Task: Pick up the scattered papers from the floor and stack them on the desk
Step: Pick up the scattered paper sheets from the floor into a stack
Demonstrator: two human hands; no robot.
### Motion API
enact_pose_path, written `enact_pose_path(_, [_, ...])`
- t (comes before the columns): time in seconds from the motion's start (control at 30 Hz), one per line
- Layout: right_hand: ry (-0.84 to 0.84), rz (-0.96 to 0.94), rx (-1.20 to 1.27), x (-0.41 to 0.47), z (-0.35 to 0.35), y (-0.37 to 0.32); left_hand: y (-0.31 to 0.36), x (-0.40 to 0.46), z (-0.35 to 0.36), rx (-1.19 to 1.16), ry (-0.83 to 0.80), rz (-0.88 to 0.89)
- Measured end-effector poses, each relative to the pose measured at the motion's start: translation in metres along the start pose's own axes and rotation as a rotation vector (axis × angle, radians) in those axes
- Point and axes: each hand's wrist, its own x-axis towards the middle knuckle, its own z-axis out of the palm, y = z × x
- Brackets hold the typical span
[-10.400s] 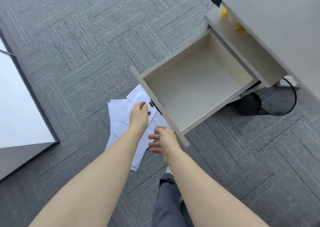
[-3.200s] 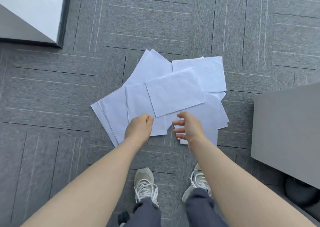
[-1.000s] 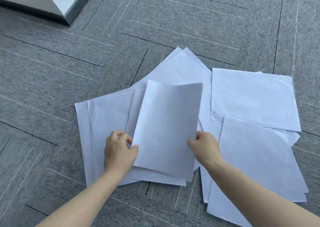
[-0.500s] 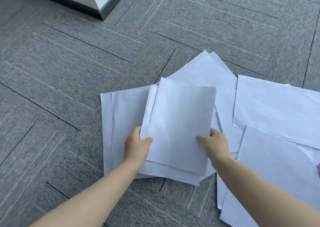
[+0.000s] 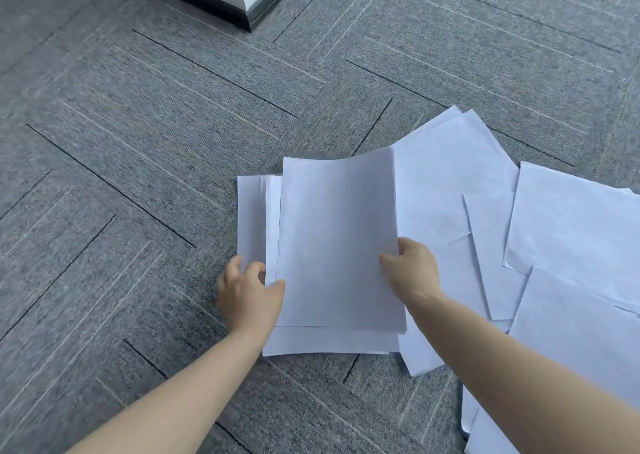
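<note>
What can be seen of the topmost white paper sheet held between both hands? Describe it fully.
The topmost white paper sheet is a blank, unprinted rectangle, portrait to the camera. Its far edge bows upward, so it is partly lifted. The left hand pinches its left edge low down, and the right hand grips its right edge. It lies over other white sheets on the grey carpet floor.
</note>
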Motion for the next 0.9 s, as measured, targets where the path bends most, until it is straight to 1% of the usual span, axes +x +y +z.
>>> enact_pose_path(0.27, [-0.070,0.064,0.144,0.001,0.016,-0.015,-0.001,0.022,-0.016,-0.288,0.009,-0.152])
enact_pose_path(0.37, [-0.088,0.081,0.163,0.002,0.021,-0.018,-0.005,0.034,-0.022,-0.340,-0.002,-0.216])
enact_pose_path(0.5, [-0.164,0.124,0.193,0.000,0.029,-0.021,-0.009,0.043,-0.025,-0.402,-0.047,-0.278])
enact_pose_path(0.6, [-0.220,0.143,0.228,0.000,0.035,-0.020,-0.008,0.041,-0.021,-0.451,-0.116,-0.257])
enact_pose_path(0.67, [-0.226,0.127,0.218,-0.002,0.037,-0.017,-0.007,0.037,-0.020,-0.476,-0.139,-0.220])
enact_pose_path(0.8, [-0.173,0.007,0.164,-0.010,0.031,-0.018,-0.011,0.032,-0.020,-0.445,-0.126,-0.085])
enact_pose_path(0.9, [-0.142,-0.017,0.192,-0.014,0.021,-0.021,-0.003,0.028,-0.022,-0.566,-0.160,-0.049])
